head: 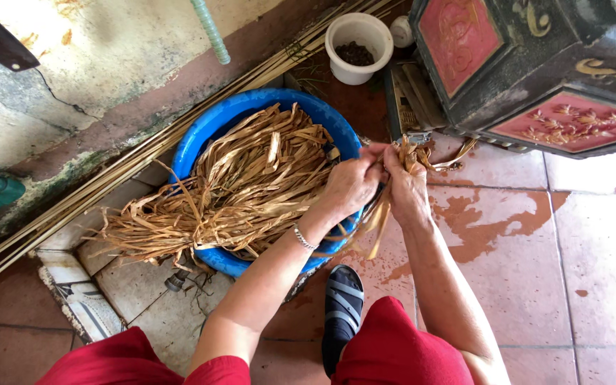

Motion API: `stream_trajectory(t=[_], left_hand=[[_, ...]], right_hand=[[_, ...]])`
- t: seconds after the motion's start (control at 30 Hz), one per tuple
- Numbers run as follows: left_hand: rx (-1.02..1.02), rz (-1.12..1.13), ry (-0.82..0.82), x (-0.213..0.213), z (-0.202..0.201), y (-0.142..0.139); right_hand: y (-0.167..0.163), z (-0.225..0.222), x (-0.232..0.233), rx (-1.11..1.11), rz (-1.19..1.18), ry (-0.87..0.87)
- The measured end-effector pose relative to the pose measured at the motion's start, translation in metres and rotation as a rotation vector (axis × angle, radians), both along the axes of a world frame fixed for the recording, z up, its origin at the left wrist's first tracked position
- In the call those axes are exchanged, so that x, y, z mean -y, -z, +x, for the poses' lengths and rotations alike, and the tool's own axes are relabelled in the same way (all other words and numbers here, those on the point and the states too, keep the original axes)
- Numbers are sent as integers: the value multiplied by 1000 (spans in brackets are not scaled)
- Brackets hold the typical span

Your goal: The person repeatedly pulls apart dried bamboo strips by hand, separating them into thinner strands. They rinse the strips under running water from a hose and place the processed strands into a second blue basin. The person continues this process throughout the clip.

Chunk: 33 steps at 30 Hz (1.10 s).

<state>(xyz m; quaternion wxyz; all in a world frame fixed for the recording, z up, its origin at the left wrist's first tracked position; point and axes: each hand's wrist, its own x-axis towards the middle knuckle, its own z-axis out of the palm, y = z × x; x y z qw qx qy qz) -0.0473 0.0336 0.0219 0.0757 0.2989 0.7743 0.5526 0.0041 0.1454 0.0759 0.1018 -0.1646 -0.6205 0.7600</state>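
Red-trousered knees [393, 349] low, both hands clench one bundle of dry tan straw strips [411, 158], left hand [351, 187] and right hand [408, 189] best gripping tightly beside the round blue plastic basin [208, 135].

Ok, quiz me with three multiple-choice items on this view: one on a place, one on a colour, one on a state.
1. Where does the white pot stand?
A. beyond the basin
B. inside the basin
C. beside the sandal

2. What colour is the basin?
A. green
B. blue
C. white

3. What are the hands doing?
A. resting empty
B. both gripping dried strips
C. holding the pot

Answers:
A, it stands on the floor past the basin's far rim.
B, its rim is bright blue.
B, left hand and right hand clasp the bundle of dried strips.
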Motion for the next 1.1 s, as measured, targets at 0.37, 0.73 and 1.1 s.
stream_trajectory(t=[0.37,0.73,1.1], left_hand=[[-13,-304,128,-69,52,36],[-230,-171,255,-12,88,57],[-475,-124,266,58,81,55]], right_hand=[[53,9,-80,182,-281,565],[139,9,-209,-34,-618,746],[142,6,-265,-56,-539,925]])
